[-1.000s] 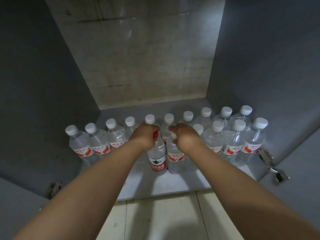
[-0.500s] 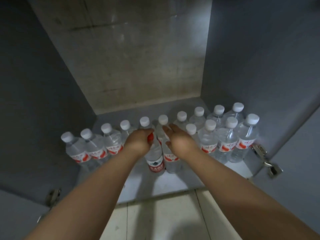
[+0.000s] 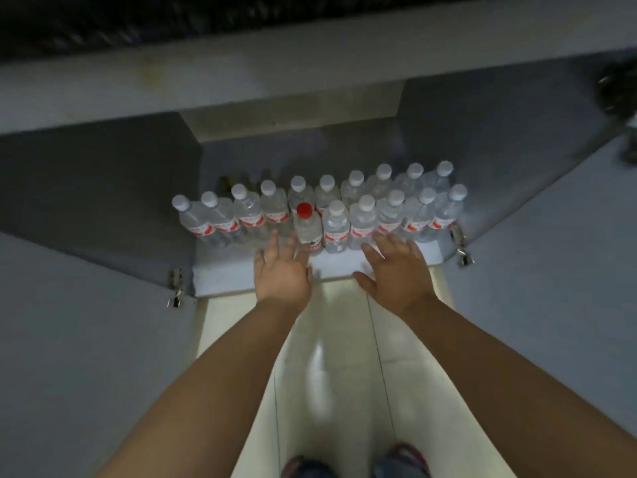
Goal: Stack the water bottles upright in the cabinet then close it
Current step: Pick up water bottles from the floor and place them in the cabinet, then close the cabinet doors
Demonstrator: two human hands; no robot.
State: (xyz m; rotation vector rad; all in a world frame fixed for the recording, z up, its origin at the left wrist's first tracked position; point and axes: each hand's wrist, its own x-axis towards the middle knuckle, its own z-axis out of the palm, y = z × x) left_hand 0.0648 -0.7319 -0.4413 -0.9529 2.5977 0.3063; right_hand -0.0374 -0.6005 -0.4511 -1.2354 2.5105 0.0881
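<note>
Several clear water bottles with white caps (image 3: 362, 215) stand upright in two rows on the cabinet floor (image 3: 224, 276). One bottle with a red cap (image 3: 306, 224) stands in the front row, left of centre. My left hand (image 3: 282, 270) hovers with spread fingers just in front of the red-capped bottle, holding nothing. My right hand (image 3: 394, 270) is spread flat in front of the right bottles, empty too. Both hands are over the cabinet's front edge.
Both grey cabinet doors stand swung wide: the left door (image 3: 86, 357) and the right door (image 3: 551, 288), with metal hinges (image 3: 176, 288) (image 3: 460, 244). A countertop edge (image 3: 310, 74) overhangs. Pale floor tiles (image 3: 327, 374) and my shoes (image 3: 401, 460) lie below.
Both hands let go of the two front bottles and pulled back toward me with fingers spread. My head moved back and up, so the countertop and floor now show.
</note>
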